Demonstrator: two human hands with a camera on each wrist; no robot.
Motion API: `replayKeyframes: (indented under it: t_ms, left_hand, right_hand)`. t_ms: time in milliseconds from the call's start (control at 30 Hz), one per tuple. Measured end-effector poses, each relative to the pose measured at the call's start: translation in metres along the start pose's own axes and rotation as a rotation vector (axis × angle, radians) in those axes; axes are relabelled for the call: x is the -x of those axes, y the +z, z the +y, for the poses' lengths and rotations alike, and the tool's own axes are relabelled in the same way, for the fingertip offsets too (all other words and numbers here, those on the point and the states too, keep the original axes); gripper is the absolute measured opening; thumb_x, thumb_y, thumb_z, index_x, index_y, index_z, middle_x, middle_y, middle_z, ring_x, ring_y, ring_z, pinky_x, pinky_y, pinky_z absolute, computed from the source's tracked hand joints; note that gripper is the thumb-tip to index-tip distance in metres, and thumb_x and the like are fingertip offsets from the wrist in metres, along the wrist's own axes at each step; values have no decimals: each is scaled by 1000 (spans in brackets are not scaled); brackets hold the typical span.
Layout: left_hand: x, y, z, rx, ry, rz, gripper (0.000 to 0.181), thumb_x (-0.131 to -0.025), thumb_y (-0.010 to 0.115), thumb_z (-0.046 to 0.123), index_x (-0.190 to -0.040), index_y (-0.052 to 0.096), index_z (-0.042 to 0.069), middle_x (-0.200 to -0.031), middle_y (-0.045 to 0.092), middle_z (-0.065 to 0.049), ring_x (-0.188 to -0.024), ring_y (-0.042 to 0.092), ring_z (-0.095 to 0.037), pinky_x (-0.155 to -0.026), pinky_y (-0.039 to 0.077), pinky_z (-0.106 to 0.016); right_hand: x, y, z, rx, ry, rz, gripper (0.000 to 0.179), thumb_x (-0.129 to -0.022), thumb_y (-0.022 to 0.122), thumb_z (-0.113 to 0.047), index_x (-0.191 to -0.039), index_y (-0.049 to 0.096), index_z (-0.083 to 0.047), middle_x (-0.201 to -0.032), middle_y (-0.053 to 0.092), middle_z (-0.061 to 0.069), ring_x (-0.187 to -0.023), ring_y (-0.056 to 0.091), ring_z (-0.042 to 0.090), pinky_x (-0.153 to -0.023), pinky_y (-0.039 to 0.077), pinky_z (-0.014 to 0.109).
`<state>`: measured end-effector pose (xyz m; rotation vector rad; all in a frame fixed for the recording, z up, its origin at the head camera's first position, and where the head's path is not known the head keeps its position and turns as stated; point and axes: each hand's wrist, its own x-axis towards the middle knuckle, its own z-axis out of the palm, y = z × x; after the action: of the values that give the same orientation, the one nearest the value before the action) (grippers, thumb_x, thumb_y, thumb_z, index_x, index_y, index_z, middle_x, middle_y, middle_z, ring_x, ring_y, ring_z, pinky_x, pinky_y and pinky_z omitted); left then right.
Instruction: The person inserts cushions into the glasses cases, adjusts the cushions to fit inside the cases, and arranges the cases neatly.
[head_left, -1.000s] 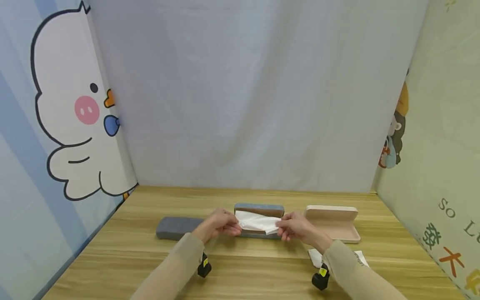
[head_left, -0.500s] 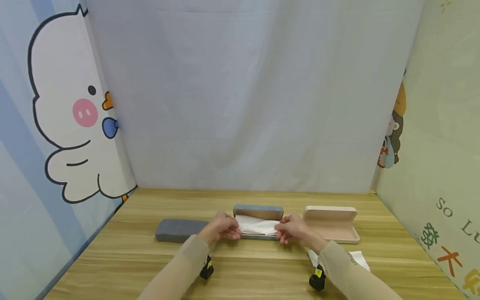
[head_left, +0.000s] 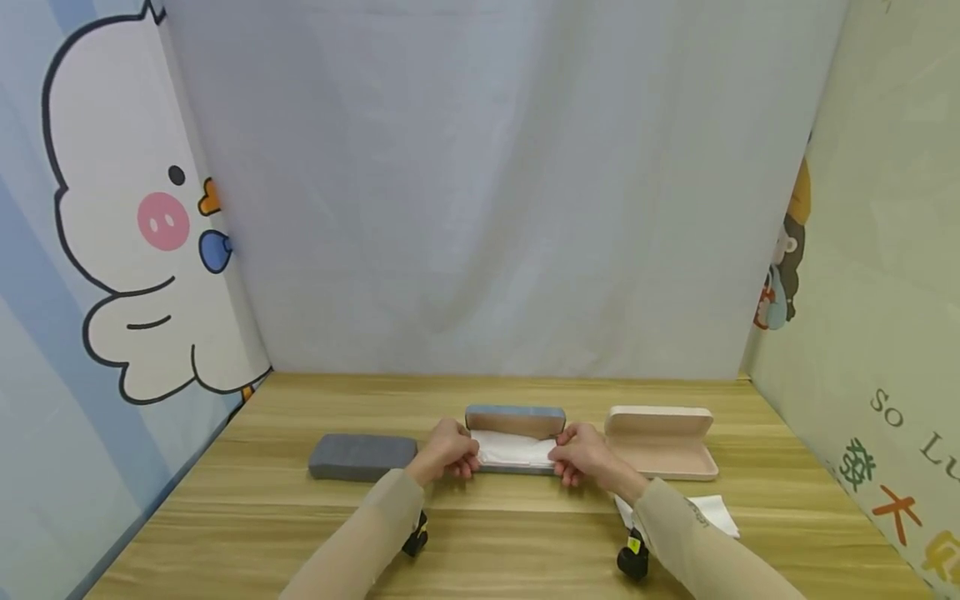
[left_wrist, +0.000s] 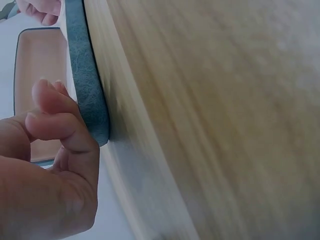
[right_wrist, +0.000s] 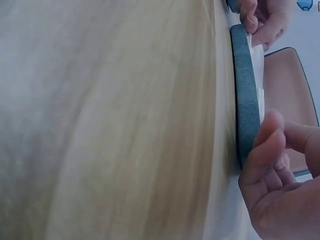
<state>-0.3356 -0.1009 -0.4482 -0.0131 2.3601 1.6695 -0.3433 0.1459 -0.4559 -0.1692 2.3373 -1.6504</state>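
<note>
An open blue-grey glasses case (head_left: pixel 516 422) stands mid-table, its pinkish-lined lid raised at the back. Inside its base lies a folded white cloth (head_left: pixel 514 449). My left hand (head_left: pixel 448 450) pinches the cloth's left end, and its fingers (left_wrist: pixel 55 110) sit at the case's front corner in the left wrist view. At the other end my right hand (head_left: pixel 587 454) pinches the cloth between thumb and index finger. A white strip of the cloth (right_wrist: pixel 257 65) shows above the case's front wall (right_wrist: pixel 245 90) in the right wrist view. The fingertips partly cover the cloth's ends.
A closed grey glasses case (head_left: pixel 362 457) lies to the left. On the right an open cream glasses case (head_left: pixel 662 446) has its lid up. Another white cloth (head_left: pixel 716 514) lies flat in front of it, partly under my right forearm. A grey curtain (head_left: pixel 495 192) hangs behind the table.
Both hands have lowered the white cloth from in front of the raised lid into the base of the blue-grey case. It now lies flatter, and the hands remain at its ends.
</note>
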Motion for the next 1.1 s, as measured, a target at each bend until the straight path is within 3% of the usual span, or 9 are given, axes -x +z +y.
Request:
replayKeyframes:
  t_ms: [167, 300, 467, 667, 800, 967, 1100]
  left_hand:
    - [1, 2, 0, -40, 11, 41, 21, -81, 50, -7, -63, 53, 4, -45, 51, 0, -34, 44, -5, -33, 35, -16]
    - [0, 2, 0, -44, 6, 67, 29, -80, 50, -7, -56, 47, 9, -43, 47, 2, -33, 38, -5, -33, 33, -16]
    - [-2, 2, -1, -72, 9, 97, 40, -80, 47, -9, -49, 36, 15, -41, 35, 5, -32, 27, -5, -33, 24, -19]
    - [0, 0, -1, -214, 14, 128, 41, -76, 50, -9, -47, 35, 16, -36, 33, 6, -30, 30, -6, -31, 22, -19]
    - [1, -1, -1, -301, 23, 118, 38, -77, 53, -6, -48, 40, 14, -35, 38, 3, -28, 34, -7, -30, 23, -18]
    - [2, -3, -1, -275, 30, 89, 37, -80, 54, -4, -50, 40, 13, -37, 39, 2, -29, 37, -7, -30, 25, -18]
    - [4, -7, -4, -190, -5, 33, 16, -87, 59, 1, -78, 46, 5, -49, 45, -1, -33, 43, -9, -32, 33, -18]
  right_hand:
    - [3, 2, -2, 81, -49, 12, 18, -82, 58, 4, -81, 43, -4, -46, 52, -1, -34, 47, 4, -32, 39, 17]
    - [1, 3, 0, 149, -41, 56, 21, -80, 61, 5, -73, 45, -6, -44, 48, -1, -32, 42, 4, -33, 36, 16]
    - [-2, 2, 2, 212, -41, 76, 23, -80, 64, 5, -70, 47, -7, -44, 45, -1, -32, 39, 4, -33, 33, 17]
    - [2, 1, 1, 197, -14, 57, 9, -83, 66, 0, -86, 58, -2, -46, 46, 0, -33, 39, 6, -33, 31, 18]
    - [3, -1, 2, 183, -12, 49, 23, -85, 64, -1, -108, 62, 0, -45, 46, -1, -34, 39, 6, -34, 31, 17]
    - [3, -3, 1, 200, -27, 45, 29, -86, 63, -1, -116, 63, 1, -44, 46, -2, -34, 39, 4, -33, 34, 17]
    - [6, -8, 0, 178, -44, 8, 25, -88, 63, -6, -110, 58, 5, -46, 47, -2, -34, 42, 5, -33, 35, 18]
